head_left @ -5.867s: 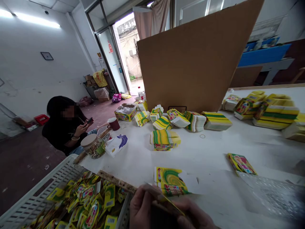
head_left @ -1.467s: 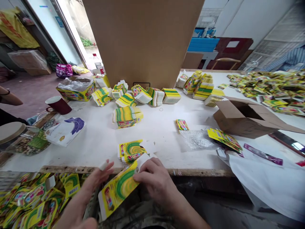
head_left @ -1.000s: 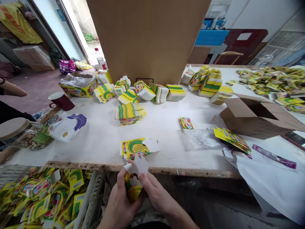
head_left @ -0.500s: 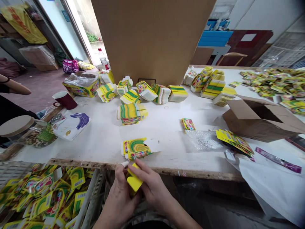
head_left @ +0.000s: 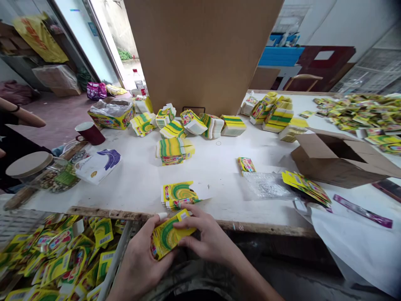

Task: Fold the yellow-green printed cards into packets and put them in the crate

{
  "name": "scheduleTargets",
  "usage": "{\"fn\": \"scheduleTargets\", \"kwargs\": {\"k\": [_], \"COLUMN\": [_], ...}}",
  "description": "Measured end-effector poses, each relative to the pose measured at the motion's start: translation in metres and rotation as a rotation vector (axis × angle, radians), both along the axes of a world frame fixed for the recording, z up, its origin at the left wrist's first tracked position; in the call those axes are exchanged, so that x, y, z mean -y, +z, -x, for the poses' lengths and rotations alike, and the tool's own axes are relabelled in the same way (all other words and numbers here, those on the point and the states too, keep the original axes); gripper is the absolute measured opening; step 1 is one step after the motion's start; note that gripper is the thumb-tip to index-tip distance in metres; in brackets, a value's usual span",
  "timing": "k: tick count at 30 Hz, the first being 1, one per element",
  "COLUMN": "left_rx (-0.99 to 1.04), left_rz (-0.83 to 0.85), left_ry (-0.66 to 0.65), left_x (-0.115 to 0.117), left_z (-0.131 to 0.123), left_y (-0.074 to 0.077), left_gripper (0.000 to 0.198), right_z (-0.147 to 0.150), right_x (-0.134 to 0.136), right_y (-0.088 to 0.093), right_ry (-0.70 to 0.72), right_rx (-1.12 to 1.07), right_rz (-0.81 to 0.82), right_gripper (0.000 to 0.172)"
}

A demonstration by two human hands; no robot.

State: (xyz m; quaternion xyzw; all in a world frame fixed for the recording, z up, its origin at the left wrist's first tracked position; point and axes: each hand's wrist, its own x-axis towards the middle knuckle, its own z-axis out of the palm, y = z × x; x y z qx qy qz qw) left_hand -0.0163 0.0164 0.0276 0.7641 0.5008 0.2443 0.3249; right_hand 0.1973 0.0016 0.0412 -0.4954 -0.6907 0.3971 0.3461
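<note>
Both my hands hold one small yellow and green printed carton (head_left: 167, 236) just below the table's front edge. My left hand (head_left: 140, 259) cups it from underneath, fingers curled round its lower side. My right hand (head_left: 205, 238) presses its fingers on the carton's right end. On the white table (head_left: 219, 167) right above my hands lies a small stack of flat cartons (head_left: 179, 195) of the same print.
A white crate (head_left: 115, 259) of folded cartons sits at my lower left. Bundles of flat cartons (head_left: 173, 150) lie mid-table before a tall cardboard sheet (head_left: 203, 50). An open brown box (head_left: 338, 159), a plastic bag (head_left: 266, 186), a jar (head_left: 40, 171), a mug (head_left: 90, 133); another person's arm (head_left: 21, 119) at left.
Over the last second the carton went from a flat blank with white flaps up to a folded piece, and now lies turned sideways in both hands. The camera view shifted slightly.
</note>
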Motion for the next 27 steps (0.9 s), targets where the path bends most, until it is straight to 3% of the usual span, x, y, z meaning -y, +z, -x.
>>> {"fn": "scheduleTargets", "kwargs": {"k": [2,7,9,13,15,17,19,21,24,27], "left_rx": [-0.004,0.082,0.069,0.060,0.226,0.580,1.015,1.340,1.499,1.497], "left_rz": [-0.029,-0.002,-0.028,-0.042,-0.003,0.001,0.013,0.140,0.422,0.505], "left_ry": [0.007,0.018,0.021,0.075,0.206,0.434,0.687,0.905,1.146,1.125], "left_x": [0.000,-0.003,-0.005,-0.005,-0.003,-0.003,-0.006,-0.010,-0.012,-0.008], "left_z": [0.000,0.006,0.007,0.003,0.002,0.007,0.017,0.027,0.033,0.022], "left_y": [-0.001,-0.003,-0.004,-0.006,-0.007,-0.007,-0.006,-0.004,0.000,-0.001], "left_gripper": [0.056,0.062,0.061,0.058,0.059,0.058,0.052,0.059,0.072,0.065], "right_z": [0.002,-0.005,-0.001,0.011,0.012,0.006,-0.002,-0.008,-0.010,-0.007], "right_x": [-0.003,-0.010,-0.010,-0.008,-0.011,-0.019,-0.030,-0.040,-0.051,-0.052], "right_y": [0.000,-0.002,-0.005,-0.015,-0.018,-0.021,-0.024,-0.029,-0.036,-0.037], "right_ry": [-0.006,0.175,0.125,-0.050,-0.081,-0.196,-0.374,-0.480,-0.491,-0.488], "right_rx": [-0.012,-0.060,-0.108,-0.191,-0.186,-0.107,0.077,0.258,0.357,0.344], "right_rz": [-0.007,0.003,-0.002,0.008,-0.014,-0.072,-0.114,-0.123,-0.097,-0.100], "right_gripper": [0.030,0.021,0.032,0.069,0.078,0.073,0.051,0.029,0.014,0.016]}}
